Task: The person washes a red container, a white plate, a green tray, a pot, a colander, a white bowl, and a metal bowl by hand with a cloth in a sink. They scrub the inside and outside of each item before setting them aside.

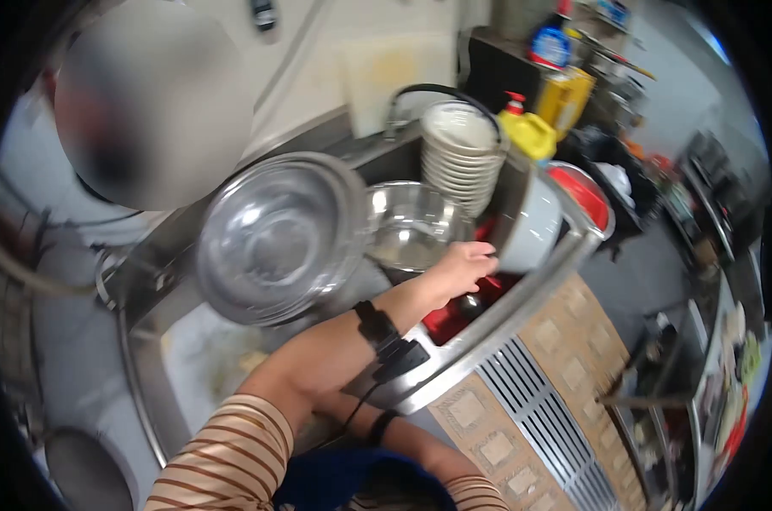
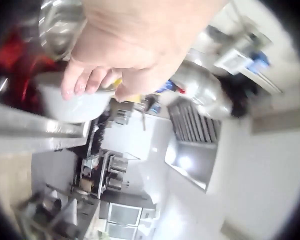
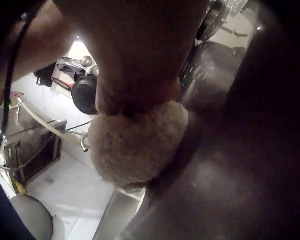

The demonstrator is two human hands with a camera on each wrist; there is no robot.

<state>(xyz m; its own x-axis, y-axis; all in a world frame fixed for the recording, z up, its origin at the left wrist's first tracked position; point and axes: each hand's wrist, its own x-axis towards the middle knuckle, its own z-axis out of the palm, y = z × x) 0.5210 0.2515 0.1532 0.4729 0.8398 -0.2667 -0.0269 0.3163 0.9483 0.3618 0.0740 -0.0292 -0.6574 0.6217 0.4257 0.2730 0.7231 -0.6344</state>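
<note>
My left hand (image 1: 463, 268) reaches across over a red basin (image 1: 441, 328) in the sink, its fingers loosely bent with nothing between them. Its fingertips are near a large white bowl (image 1: 532, 223); in the left wrist view they overlap that bowl (image 2: 75, 105). My right hand (image 3: 140, 70) grips a cream, fuzzy scrubbing pad (image 3: 137, 145), which hides its fingers. In the head view the left arm covers the right hand; only the right forearm shows. Steel basins (image 1: 275, 243) lie stacked and tilted left of the left hand, beside a deep steel pot (image 1: 411, 223).
White bowls (image 1: 461, 153) stand stacked at the sink's back, near a black curved hose (image 1: 441, 88). Yellow bottles (image 1: 529, 132) sit behind. The sink's steel rim (image 1: 522, 319) runs along the right, above a floor grate (image 1: 548, 417). Soapy water (image 1: 224, 366) fills the left side.
</note>
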